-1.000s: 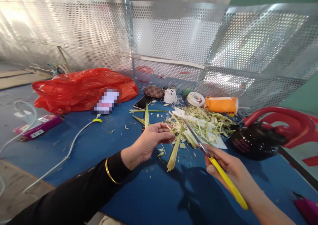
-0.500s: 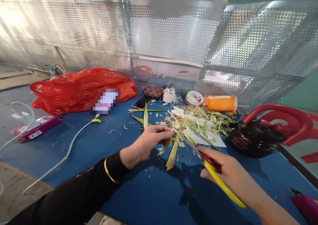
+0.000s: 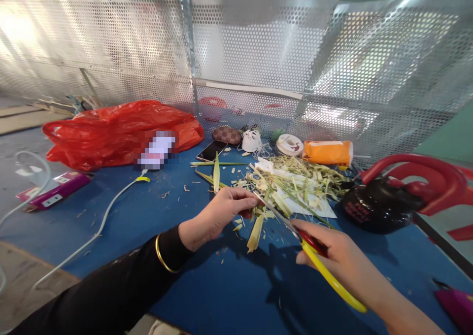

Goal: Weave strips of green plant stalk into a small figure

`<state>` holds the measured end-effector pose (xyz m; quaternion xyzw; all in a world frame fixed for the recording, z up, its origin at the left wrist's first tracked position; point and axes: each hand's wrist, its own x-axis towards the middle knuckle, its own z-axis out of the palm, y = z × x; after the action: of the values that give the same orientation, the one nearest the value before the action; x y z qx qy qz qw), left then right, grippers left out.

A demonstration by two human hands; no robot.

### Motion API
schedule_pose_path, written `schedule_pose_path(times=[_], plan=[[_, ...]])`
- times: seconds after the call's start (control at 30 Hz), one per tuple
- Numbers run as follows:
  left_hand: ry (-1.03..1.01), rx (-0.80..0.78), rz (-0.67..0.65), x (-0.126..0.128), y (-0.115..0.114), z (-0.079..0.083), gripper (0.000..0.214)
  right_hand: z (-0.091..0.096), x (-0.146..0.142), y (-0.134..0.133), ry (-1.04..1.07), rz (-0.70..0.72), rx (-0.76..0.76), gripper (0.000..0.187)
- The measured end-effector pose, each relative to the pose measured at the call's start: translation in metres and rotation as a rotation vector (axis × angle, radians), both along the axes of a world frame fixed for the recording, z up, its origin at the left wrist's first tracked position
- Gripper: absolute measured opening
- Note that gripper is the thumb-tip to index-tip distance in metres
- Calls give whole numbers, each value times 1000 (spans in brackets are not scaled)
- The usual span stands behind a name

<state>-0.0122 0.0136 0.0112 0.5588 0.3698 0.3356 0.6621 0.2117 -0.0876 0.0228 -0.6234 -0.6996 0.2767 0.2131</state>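
My right hand (image 3: 334, 251) is wrapped round a pair of scissors (image 3: 321, 271) with red and yellow handles. Their blades point up and left, the tips at the fingertips of my left hand (image 3: 221, 212). The left fingers are pinched together; what sits between them is too small to make out. Just below the blades is a pale yellow-green leaf strip (image 3: 255, 234); whether the left hand has hold of it I cannot tell. Beyond both hands spreads a heap of leaf scraps (image 3: 314, 177), partly on white paper (image 3: 325, 208).
A black pot (image 3: 377, 207) with a red handle stands at right. Behind the scraps are an orange packet (image 3: 328, 152), a tape roll (image 3: 289, 145), white string (image 3: 252, 141), a checked case (image 3: 227, 135) and a dark phone (image 3: 212, 150). A red plastic bag (image 3: 121, 128) lies left, beside a cabled phone (image 3: 158, 150).
The scissors and my right hand have shifted very slightly, the blades now lying closer to the left fingertips. My left hand stays in almost the same place.
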Motion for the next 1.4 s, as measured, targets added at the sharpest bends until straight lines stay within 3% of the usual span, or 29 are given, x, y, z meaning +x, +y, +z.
schedule_pose_path(times=[0.33,0.53,0.63,0.73,0.83,0.93,1.03,1.13,1.27,1.4], plan=[[14,2,-10,-1,1,-1,15,-7,-1,0,46,-12,59,44],[-7,-45,17,0,0,0,18,-13,-2,-2,81,-200,104,54],[-82,-161,27,0,1,-1,18,-19,8,3,-56,-236,148,55],[-234,-314,-6,-1,4,-3,11,-26,19,10,-343,-226,223,49],[-348,-431,-21,-3,6,-4,9,-34,24,15,-627,-160,263,50],[-393,-486,-3,-2,5,-3,14,-38,25,15,-726,-52,238,49],[-438,-493,17,-1,5,-3,14,-36,26,13,-688,6,264,40],[-473,-495,41,0,2,-4,12,-31,28,12,-575,-43,331,35],[-441,-454,15,6,-9,-8,13,-25,23,12,-190,-140,385,34],[-331,-410,-68,12,-25,-11,24,-23,3,10,184,-163,286,33]])
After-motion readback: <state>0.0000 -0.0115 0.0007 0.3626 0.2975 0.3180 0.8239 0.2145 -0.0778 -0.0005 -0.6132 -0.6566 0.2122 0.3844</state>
